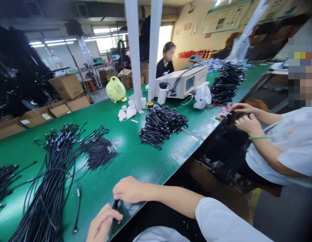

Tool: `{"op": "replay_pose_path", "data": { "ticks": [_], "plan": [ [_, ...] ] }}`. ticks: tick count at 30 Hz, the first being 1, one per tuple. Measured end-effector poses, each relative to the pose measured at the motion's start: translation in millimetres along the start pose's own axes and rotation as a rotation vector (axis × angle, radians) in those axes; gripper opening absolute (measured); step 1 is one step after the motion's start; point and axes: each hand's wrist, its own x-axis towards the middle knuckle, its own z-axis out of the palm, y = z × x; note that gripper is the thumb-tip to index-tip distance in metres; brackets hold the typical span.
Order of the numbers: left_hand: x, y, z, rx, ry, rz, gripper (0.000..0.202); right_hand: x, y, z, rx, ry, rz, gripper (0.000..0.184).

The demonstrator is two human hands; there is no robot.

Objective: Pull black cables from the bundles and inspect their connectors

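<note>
At the table's near edge, my right hand (128, 190) is closed with its fingers bent down over a short black cable (116, 204). Just below it, my left hand (104, 220) is pinched, thumb and fingers together at the cable's lower end; most of the cable is hidden by the fingers. Left of my hands lies a long bundle of black cables (51, 174) with metal connectors at the far end. A heap of thin black ties (101, 153) sits beside that bundle. Farther off is a pile of coiled black cables (162, 126).
The green table (130, 154) carries a white pillar (135, 60), a green fan (116, 89), a white fan (203, 96) and a boxy test instrument (183, 82). At right a co-worker's hands (246, 117) work by another cable pile (226, 84). Another person (166, 64) sits behind the instrument.
</note>
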Motion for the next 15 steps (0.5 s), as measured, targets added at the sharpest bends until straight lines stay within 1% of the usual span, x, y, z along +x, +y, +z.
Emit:
{"op": "replay_pose_path", "data": {
  "ticks": [2,3,4,6,7,8,9,11,12,14,15],
  "plan": [
    [-8,9,13.6,0.110,-0.060,0.030,0.039,-2,2,-3,-0.132,0.068,0.070,0.018],
    [-10,13,20.4,0.098,-0.077,0.022,0.037,-4,1,-4,-0.195,0.128,0.076,0.016],
    [-10,16,26.3,0.038,-0.069,0.006,0.037,-7,-1,-4,-0.243,0.197,0.067,0.016],
    [-9,18,33.6,-0.205,0.019,-0.047,0.038,-11,-6,-5,-0.290,0.334,0.018,0.021],
    [-8,16,34.8,-0.346,0.089,-0.073,0.041,-12,-8,-4,-0.302,0.391,-0.014,0.024],
    [-6,15,34.6,-0.440,0.116,-0.090,0.045,-13,-9,-3,-0.305,0.439,-0.049,0.027],
    [-5,13,33.4,-0.484,0.129,-0.113,0.049,-14,-9,-2,-0.302,0.477,-0.084,0.028],
    [-4,12,30.0,-0.458,0.099,-0.151,0.052,-14,-10,3,-0.273,0.519,-0.147,0.028],
    [-4,12,28.5,-0.409,0.079,-0.151,0.047,-14,-11,5,-0.248,0.528,-0.171,0.028],
    [-3,14,27.4,-0.304,0.072,-0.096,0.034,-13,-13,10,-0.193,0.543,-0.202,0.028],
    [-2,16,27.9,-0.267,0.091,-0.055,0.030,-13,-14,12,-0.174,0.561,-0.202,0.027]
  ]
}}
